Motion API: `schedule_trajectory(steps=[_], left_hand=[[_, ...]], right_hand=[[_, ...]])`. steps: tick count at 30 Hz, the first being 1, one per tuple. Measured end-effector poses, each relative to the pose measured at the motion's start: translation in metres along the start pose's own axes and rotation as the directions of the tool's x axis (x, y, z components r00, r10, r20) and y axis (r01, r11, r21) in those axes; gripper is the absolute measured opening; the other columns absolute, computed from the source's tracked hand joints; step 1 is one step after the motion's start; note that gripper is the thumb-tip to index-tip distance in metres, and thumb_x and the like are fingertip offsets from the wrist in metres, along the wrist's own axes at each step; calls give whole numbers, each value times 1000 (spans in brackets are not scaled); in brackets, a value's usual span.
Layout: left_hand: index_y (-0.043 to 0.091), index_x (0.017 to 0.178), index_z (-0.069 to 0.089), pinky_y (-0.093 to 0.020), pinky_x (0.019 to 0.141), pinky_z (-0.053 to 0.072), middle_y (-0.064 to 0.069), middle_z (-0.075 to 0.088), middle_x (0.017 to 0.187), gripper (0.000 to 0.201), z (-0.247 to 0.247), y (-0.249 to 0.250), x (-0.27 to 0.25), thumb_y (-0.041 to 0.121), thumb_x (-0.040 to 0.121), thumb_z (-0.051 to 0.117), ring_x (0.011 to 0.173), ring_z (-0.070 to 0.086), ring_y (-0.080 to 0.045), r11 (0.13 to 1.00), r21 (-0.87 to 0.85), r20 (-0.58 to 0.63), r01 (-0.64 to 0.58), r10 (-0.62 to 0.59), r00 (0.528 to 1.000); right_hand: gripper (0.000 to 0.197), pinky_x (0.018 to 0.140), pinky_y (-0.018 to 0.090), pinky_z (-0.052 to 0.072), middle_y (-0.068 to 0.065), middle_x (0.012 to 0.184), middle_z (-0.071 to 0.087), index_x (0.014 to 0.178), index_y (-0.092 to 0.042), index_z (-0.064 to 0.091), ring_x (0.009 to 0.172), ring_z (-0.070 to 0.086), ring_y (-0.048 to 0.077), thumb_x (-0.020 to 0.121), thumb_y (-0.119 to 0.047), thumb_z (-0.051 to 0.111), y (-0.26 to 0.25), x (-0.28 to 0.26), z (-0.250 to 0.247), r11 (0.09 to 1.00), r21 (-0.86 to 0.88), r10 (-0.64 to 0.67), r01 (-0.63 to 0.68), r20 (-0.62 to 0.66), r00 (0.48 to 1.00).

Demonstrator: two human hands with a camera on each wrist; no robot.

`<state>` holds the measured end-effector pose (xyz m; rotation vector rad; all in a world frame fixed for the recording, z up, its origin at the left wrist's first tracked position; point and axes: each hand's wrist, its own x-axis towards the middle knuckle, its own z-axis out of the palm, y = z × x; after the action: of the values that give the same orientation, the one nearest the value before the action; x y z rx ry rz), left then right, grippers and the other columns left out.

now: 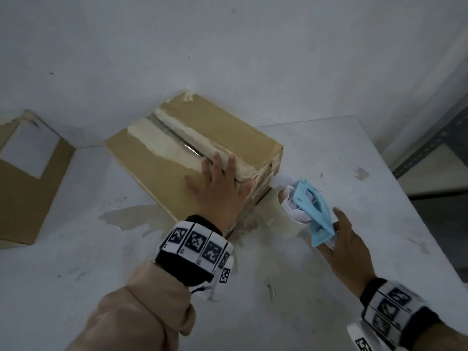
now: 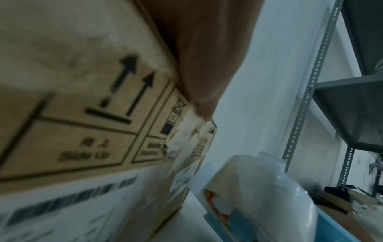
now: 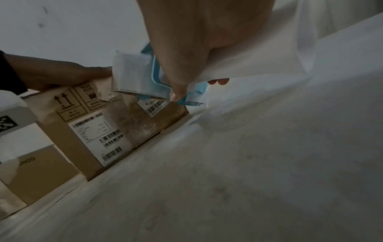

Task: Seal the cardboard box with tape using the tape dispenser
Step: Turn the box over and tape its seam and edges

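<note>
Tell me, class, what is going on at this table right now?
A person is taping a cardboard box shut on a white table. The left hand lies flat on the box top by the centre seam. The right hand holds a blue tape dispenser just beside the box's near end. Old torn tape lines the seam.

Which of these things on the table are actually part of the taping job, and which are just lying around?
Part of the job:
- cardboard box, pressed flat by the left hand
- blue tape dispenser, held by the right hand

Just lying about:
- second box at the left
- metal shelving at the right
</note>
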<state>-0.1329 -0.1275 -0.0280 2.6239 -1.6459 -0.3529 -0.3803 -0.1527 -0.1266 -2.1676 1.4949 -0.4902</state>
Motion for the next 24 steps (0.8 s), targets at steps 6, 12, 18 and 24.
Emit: schedule_trajectory(steps=[6,12,18,24], left_hand=[[18,147,-12,-68,105,3,-8,-12,156,74,2,1,0,56,93,23,143,-13,-29,999,46,23,-20,18,1000],[14,145,-18,-65,107,-1,-10,-16,155,98,-5,-2,-5,54,85,48,143,-14,-26,993,99,54,-64,59,997],[14,144,-22,-62,107,-9,-4,-25,153,116,-9,-19,-25,71,72,49,142,-21,-19,984,89,127,-155,143,981],[22,148,2,-46,113,-10,7,-10,157,66,-31,-35,-28,43,94,34,142,-12,-6,959,-226,187,-172,216,958]], right_hand=[[68,72,52,55,26,113,57,129,3,37,90,62,42,77,-24,71,12,7,12,999,30,16,-13,-127,992],[63,74,52,53,27,114,57,132,1,37,95,60,42,81,-17,68,11,25,21,997,-3,76,-78,-191,979],[73,69,50,46,28,100,58,130,-2,44,86,56,45,66,-9,80,3,22,26,983,-137,113,-126,-103,988],[54,80,55,42,29,116,53,114,-11,40,103,50,47,63,-5,59,-21,13,6,988,-154,-54,7,-299,953]])
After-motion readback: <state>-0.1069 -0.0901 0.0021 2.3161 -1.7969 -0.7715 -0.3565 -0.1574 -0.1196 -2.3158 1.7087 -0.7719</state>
